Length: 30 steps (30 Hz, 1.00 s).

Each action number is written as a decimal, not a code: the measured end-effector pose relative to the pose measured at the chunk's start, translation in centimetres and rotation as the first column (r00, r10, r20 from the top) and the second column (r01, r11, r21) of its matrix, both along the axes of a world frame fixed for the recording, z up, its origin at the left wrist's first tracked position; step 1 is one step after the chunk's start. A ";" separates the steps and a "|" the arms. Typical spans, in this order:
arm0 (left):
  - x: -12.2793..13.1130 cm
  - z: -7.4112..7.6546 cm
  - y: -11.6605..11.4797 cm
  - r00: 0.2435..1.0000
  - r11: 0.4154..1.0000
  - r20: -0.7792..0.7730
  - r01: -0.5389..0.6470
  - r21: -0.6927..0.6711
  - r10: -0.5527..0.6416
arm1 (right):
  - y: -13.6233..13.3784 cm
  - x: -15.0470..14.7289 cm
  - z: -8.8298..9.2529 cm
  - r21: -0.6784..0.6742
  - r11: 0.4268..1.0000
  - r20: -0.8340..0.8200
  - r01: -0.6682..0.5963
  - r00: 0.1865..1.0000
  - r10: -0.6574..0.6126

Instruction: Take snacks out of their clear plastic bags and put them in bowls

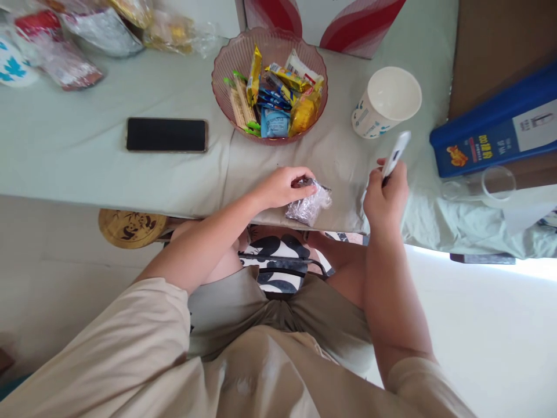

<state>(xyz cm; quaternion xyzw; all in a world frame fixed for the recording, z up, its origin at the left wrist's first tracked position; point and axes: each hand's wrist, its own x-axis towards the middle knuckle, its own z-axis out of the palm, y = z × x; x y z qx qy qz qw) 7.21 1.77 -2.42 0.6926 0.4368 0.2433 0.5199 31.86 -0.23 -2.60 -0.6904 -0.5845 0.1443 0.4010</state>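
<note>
Spreading across the upper frame, the bench carries a pink bowl, upper centre. Mid-frame, near the bench's front edge, the left grip pinches a plastic-wrapped bundle; a hard tug could tip it off. The right grip clasps a white tool.

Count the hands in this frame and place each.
2: the left hand grips a crumpled clear-plastic bundle near the front edge of the table; the right hand holds a slim white tool near the upright paper cup. No others show.
</note>
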 end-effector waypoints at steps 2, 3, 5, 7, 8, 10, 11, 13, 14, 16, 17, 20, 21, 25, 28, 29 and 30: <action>0.0 0.1 0.0 1.000 1.000 0.004 0.004 -0.005 -0.004 | 0.0 0.8 -0.1 -0.081 0.997 0.252 -0.007 0.967 0.027; -0.1 0.1 0.0 1.000 1.000 0.003 0.006 -0.005 -0.006 | 0.0 1.2 -0.2 -0.128 0.992 0.326 -0.002 0.944 0.044; -0.1 0.1 -0.1 1.000 1.000 -0.003 0.007 -0.005 -0.007 | 0.1 1.5 -0.5 -0.200 0.980 0.390 0.018 0.918 0.063; -0.1 0.1 -0.1 1.000 1.000 -0.007 0.002 -0.007 -0.002 | 0.2 1.5 -0.6 -0.193 0.980 0.404 0.042 0.914 0.041; 0.0 0.1 -0.1 1.000 1.000 -0.004 -0.004 -0.007 0.004 | 0.1 1.4 -0.5 -0.156 0.987 0.397 0.046 0.917 0.020; 0.1 0.1 -0.2 1.000 1.000 0.008 -0.026 -0.003 0.026 | 0.0 0.9 -0.3 -0.054 0.999 0.330 0.005 0.944 0.013; 0.1 0.1 -0.3 0.999 0.999 0.012 -0.040 0.000 0.040 | -0.2 0.6 -0.1 -0.016 0.998 0.264 -0.053 0.963 0.055; 0.2 0.1 -0.3 0.998 0.998 0.015 -0.068 0.008 0.068 | -0.6 -0.1 0.3 -0.003 0.968 0.097 -0.251 0.963 0.250; 0.3 0.1 -0.3 0.997 0.997 0.015 -0.077 0.010 0.076 | -0.8 -0.4 0.5 -0.021 0.930 0.018 -0.368 0.930 0.368; 0.3 0.1 -0.3 0.996 0.996 0.020 -0.087 0.014 0.087 | -1.2 -1.1 0.6 -0.071 0.840 -0.087 -0.537 0.843 0.532; 0.3 0.1 -0.3 0.996 0.996 0.024 -0.090 0.017 0.089 | -1.4 -1.4 0.7 -0.093 0.816 -0.107 -0.571 0.820 0.562; 0.4 0.0 -0.3 0.995 0.995 0.030 -0.096 0.022 0.095 | -1.5 -2.0 0.6 -0.099 0.832 -0.106 -0.545 0.837 0.536; 0.4 0.0 -0.3 0.995 0.995 0.031 -0.097 0.023 0.096 | -1.5 -2.1 0.6 -0.081 0.838 -0.103 -0.539 0.841 0.531; 0.4 0.0 -0.3 0.995 0.995 0.030 -0.097 0.032 0.096 | -1.5 -2.3 0.6 -0.015 0.816 -0.091 -0.577 0.814 0.574; 0.5 0.0 -0.4 0.994 0.993 0.022 -0.109 0.047 0.108 | -1.6 -2.4 0.8 0.031 0.829 -0.064 -0.558 0.827 0.558; 0.5 0.0 -0.5 0.994 0.993 0.022 -0.111 0.049 0.110 | -1.7 -2.4 0.9 0.047 0.836 -0.053 -0.546 0.835 0.548; 0.5 0.0 -0.5 0.993 0.993 0.028 -0.112 0.047 0.110 | -1.8 -2.4 1.0 0.058 0.842 -0.042 -0.536 0.841 0.539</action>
